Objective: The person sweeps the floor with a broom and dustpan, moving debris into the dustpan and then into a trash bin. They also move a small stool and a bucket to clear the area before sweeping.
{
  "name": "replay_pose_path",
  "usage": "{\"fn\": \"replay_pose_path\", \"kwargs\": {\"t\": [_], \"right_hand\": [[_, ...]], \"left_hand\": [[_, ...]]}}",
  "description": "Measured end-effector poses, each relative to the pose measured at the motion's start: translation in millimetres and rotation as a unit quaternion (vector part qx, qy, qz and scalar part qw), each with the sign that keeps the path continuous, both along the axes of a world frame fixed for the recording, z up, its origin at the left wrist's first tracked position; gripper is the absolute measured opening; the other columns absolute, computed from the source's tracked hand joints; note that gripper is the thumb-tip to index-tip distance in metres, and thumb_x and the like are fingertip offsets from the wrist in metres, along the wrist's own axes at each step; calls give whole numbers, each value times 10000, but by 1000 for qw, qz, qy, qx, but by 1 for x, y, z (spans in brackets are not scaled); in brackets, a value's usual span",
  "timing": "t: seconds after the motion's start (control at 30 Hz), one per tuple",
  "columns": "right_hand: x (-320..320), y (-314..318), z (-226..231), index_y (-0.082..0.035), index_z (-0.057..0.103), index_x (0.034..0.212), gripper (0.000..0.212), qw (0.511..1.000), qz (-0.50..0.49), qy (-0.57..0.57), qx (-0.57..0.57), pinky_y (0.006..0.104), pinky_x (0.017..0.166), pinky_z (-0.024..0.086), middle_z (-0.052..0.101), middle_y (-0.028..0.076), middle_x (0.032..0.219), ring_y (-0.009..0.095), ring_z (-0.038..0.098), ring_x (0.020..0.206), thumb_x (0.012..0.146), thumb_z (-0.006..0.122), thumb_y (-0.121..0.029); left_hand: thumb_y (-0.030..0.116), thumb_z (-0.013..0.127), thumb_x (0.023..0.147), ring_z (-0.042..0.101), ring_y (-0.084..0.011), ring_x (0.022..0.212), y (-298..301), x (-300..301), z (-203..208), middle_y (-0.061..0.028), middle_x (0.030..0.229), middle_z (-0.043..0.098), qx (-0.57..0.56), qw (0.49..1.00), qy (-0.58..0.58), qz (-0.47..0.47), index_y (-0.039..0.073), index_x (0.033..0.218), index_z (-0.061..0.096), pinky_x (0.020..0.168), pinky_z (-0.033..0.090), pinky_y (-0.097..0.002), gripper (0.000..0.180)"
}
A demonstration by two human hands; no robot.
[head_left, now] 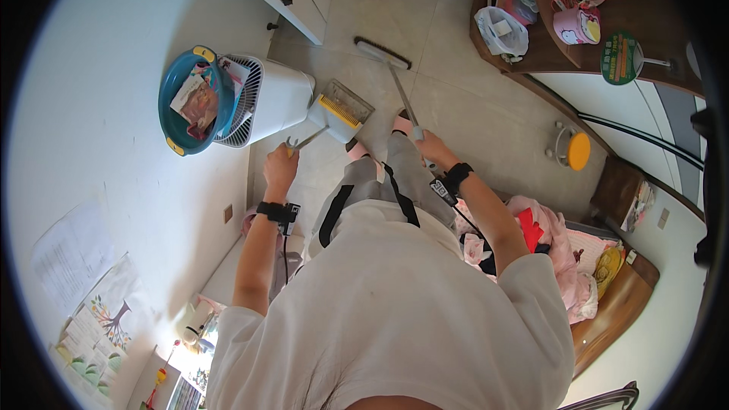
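My left hand point(281, 168) is closed around the handle of a long-handled dustpan point(334, 125), whose grey-white pan with a yellow comb edge rests on the floor left of my feet. My right hand point(437, 149) grips the grey handle of a broom point(383, 53). The broom's dark-bristled head lies on the tiles ahead of me, beyond the dustpan and a little to its right. Broom head and dustpan are apart. What lies in the pan, if anything, is too small to make out.
Left of the dustpan stands a white slatted appliance point(281, 99) with a teal basin point(171, 106) of papers on top. A white cabinet point(307, 0) is at the far left. To the right are a yellow-topped stool point(579, 152), wooden shelves point(535, 61) and a bed with pink bedding point(566, 258).
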State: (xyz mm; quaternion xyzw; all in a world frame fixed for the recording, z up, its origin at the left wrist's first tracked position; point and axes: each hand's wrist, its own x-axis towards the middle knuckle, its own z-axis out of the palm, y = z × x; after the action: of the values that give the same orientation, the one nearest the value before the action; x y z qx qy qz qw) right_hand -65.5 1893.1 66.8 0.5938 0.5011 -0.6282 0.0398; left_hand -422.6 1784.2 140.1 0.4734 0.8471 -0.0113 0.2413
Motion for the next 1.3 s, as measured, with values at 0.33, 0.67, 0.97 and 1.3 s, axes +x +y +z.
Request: {"fn": "replay_pose_path", "kwargs": {"t": [0.33, 0.67, 0.97, 1.3], "right_hand": [[61, -2, 102, -89, 499, 1028, 185, 953, -106, 95, -266, 245, 338, 361, 475, 35, 539, 112, 484, 392, 863, 493, -175], [6, 86, 21, 14, 549, 899, 255, 993, 62, -39, 92, 390, 559, 481, 602, 170, 671, 261, 603, 544, 794, 548, -219], [-41, 125, -29, 80, 539, 789, 260, 946, 297, -61, 119, 408, 543, 469, 599, 238, 690, 357, 610, 631, 815, 511, -177], [58, 39, 99, -10, 522, 872, 151, 984, 35, 4, -173, 302, 319, 366, 484, 49, 521, 146, 500, 383, 831, 503, -154]], "left_hand": [[324, 610, 795, 612, -393, 776, 17, -1, 3, -200, 812, 634, -23, 999, 9, 27, 48, 884, 594, 672, 496, -478, 290], [324, 617, 788, 609, -398, 778, 20, 1, -2, -209, 811, 632, -7, 1000, 2, 15, 39, 875, 594, 680, 489, -485, 299], [323, 633, 776, 602, -408, 771, -3, -4, 8, -219, 786, 625, -1, 997, -2, 79, 23, 848, 597, 678, 485, -490, 310], [330, 641, 759, 608, -395, 744, 20, -8, 1, -201, 784, 633, 17, 999, 11, 38, 16, 818, 604, 667, 485, -489, 322]]}}
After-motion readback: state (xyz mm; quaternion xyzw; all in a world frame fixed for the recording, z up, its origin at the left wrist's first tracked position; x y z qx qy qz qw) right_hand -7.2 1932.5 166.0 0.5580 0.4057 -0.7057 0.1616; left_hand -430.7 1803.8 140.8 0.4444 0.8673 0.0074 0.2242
